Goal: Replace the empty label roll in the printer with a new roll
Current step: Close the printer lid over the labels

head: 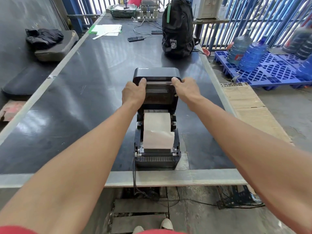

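Both hands' grip (134, 92) on printer lid (157, 74)

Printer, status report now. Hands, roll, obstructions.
Left hand and right hand gripping raised printer lid. Label roll seated in the bay, leading end drawn forward. Nothing blocking the lid.

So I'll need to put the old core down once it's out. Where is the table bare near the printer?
Bare table lies left of the printer and between the printer and the backpack. The right strip is narrower. The far end is crowded: papers, phone, cables, basket.
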A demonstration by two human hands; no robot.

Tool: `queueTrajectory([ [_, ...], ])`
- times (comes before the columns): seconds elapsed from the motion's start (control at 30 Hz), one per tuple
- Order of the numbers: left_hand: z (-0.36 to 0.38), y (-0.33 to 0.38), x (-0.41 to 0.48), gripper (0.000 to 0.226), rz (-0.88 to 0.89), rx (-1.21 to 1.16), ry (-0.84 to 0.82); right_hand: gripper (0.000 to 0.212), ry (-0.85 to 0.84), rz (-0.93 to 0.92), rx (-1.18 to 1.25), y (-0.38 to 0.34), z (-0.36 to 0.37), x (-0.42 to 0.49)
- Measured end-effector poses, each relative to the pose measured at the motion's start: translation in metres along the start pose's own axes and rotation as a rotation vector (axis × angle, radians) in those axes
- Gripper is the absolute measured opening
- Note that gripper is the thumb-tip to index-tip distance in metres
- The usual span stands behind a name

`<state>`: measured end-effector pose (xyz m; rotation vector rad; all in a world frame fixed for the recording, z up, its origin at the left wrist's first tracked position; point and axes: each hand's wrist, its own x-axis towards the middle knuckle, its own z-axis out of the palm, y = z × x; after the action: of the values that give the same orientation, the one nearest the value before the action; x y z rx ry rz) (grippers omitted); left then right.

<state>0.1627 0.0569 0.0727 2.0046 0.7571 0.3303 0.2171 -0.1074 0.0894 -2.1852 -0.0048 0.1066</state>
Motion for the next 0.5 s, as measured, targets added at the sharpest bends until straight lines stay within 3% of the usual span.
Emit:
queueTrajectory([
  [0.1,0.002,-0.009,-0.006,0.054,0.068,0.04,0.008,0.031,0.054,-0.02,-0.021,0.006,0.001,-0.003],
  [0.23,0.002,-0.021,-0.021,0.069,0.165,0.042,0.003,0.038,0.047,-0.042,0.05,0.017,0.001,-0.01],
  [0.4,0.003,-0.046,-0.047,0.138,0.326,0.182,-0.052,0.064,0.088,-0.196,0.04,0.038,0.009,-0.038],
  [0.5,0.006,-0.062,-0.064,0.155,0.384,0.265,-0.074,0.089,0.135,-0.28,-0.027,0.052,0.023,-0.058],
])
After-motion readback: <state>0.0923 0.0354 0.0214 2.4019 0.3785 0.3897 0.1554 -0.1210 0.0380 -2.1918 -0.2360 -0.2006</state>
